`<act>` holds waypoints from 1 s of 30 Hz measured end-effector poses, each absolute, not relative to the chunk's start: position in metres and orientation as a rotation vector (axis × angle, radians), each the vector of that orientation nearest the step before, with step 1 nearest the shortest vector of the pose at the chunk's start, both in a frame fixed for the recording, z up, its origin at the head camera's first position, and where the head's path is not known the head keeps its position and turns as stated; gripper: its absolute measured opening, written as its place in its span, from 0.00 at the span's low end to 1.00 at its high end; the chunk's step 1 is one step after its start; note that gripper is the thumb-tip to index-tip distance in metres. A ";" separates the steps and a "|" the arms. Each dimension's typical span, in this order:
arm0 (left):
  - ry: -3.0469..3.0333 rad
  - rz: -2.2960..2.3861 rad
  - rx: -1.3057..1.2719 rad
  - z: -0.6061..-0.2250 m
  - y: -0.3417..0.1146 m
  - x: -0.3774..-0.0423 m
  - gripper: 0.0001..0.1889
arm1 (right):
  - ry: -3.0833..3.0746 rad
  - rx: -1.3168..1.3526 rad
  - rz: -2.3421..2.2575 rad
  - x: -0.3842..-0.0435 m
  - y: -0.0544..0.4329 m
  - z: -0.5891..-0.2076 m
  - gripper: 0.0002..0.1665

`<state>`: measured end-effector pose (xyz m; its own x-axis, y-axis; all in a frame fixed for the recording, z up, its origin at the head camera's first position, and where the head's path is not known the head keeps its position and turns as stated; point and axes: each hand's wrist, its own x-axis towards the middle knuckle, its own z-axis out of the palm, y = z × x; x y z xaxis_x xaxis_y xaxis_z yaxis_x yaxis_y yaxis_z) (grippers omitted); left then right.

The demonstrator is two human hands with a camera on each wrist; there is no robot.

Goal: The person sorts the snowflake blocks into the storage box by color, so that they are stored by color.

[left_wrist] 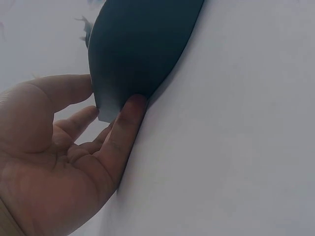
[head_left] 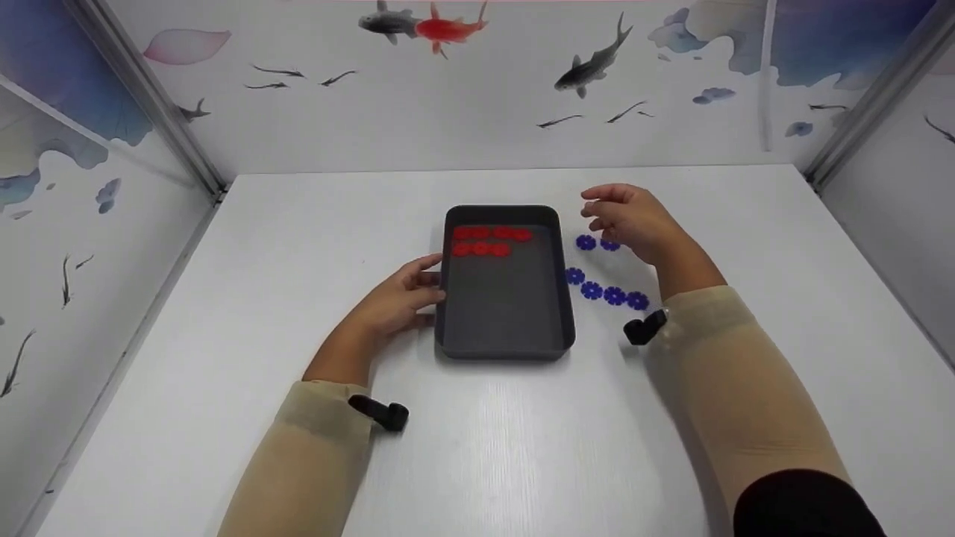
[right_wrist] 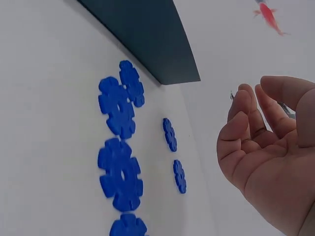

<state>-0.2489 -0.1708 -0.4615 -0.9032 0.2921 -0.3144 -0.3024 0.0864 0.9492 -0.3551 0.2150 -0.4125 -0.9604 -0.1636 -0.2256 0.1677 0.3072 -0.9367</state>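
Note:
A dark grey rectangular tray point(head_left: 507, 313) lies on the white table, with red flower-shaped plastic discs point(head_left: 480, 249) in two rows at its far end. Against the tray's left outer wall point(left_wrist: 138, 49), my left hand point(head_left: 399, 298) rests its fingertips without wrapping round it. My right hand point(head_left: 634, 224) hovers beyond the tray's right side, fingers loosely bent, and nothing shows between them in the right wrist view. Below and beside it lie several blue flower-shaped discs point(head_left: 615, 296). Two of these, including one blue disc point(right_wrist: 170, 134), lie apart from the others; my right hand partly covers one in the head view.
The white table point(head_left: 477, 447) is enclosed by a back wall point(head_left: 477, 119) and side walls printed with fish and plants. Metal posts point(head_left: 160, 97) stand at the corners. A small black device point(head_left: 380, 412) sits on each sleeve cuff.

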 end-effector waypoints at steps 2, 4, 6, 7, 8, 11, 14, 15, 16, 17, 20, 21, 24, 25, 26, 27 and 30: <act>1.948 1.868 -0.012 -0.462 -0.171 -0.249 0.38 | 2.311 0.026 -1.684 -0.355 0.222 -0.415 0.18; 1.957 1.865 -0.009 -0.462 -0.171 -0.249 0.38 | 2.328 0.053 -1.662 -0.355 0.229 -0.417 0.19; 1.960 1.864 -0.005 -0.463 -0.171 -0.249 0.38 | 2.347 0.081 -1.630 -0.355 0.237 -0.420 0.21; 1.955 1.867 -0.002 -0.463 -0.171 -0.249 0.38 | 2.362 0.099 -1.606 -0.355 0.240 -0.421 0.22; 1.949 1.871 -0.001 -0.463 -0.171 -0.249 0.38 | 2.375 0.114 -1.584 -0.355 0.244 -0.423 0.24; 1.948 1.872 -0.009 -0.463 -0.171 -0.249 0.37 | 2.415 0.145 -1.515 -0.357 0.253 -0.429 0.29; 1.956 1.858 -0.035 -0.462 -0.171 -0.248 0.37 | 2.439 0.177 -1.465 -0.359 0.261 -0.435 0.30; 1.964 1.848 -0.043 -0.462 -0.171 -0.248 0.37 | 2.442 0.184 -1.448 -0.360 0.262 -0.437 0.30; 1.970 1.839 -0.051 -0.462 -0.171 -0.247 0.37 | 2.443 0.193 -1.431 -0.360 0.264 -0.439 0.30; 1.973 1.832 -0.057 -0.461 -0.171 -0.247 0.37 | 2.441 0.198 -1.416 -0.361 0.265 -0.440 0.30; 1.974 1.831 -0.057 -0.461 -0.171 -0.246 0.37 | 2.444 0.190 -1.361 -0.362 0.268 -0.444 0.30; 1.974 1.832 -0.056 -0.461 -0.171 -0.246 0.37 | 2.454 0.175 -1.331 -0.363 0.268 -0.444 0.30; 1.972 1.838 -0.053 -0.461 -0.171 -0.246 0.37 | 2.487 0.129 -1.240 -0.364 0.268 -0.445 0.30; 1.972 1.837 -0.053 -0.461 -0.171 -0.247 0.37 | 2.493 0.108 -1.209 -0.364 0.268 -0.445 0.31; 1.974 1.836 -0.054 -0.462 -0.171 -0.247 0.37 | 2.497 0.096 -1.185 -0.364 0.268 -0.444 0.31; 1.974 1.836 -0.055 -0.462 -0.171 -0.247 0.37 | 2.501 0.087 -1.159 -0.364 0.267 -0.443 0.31; 1.975 1.834 -0.053 -0.462 -0.171 -0.248 0.37 | 2.506 0.081 -1.098 -0.363 0.265 -0.440 0.31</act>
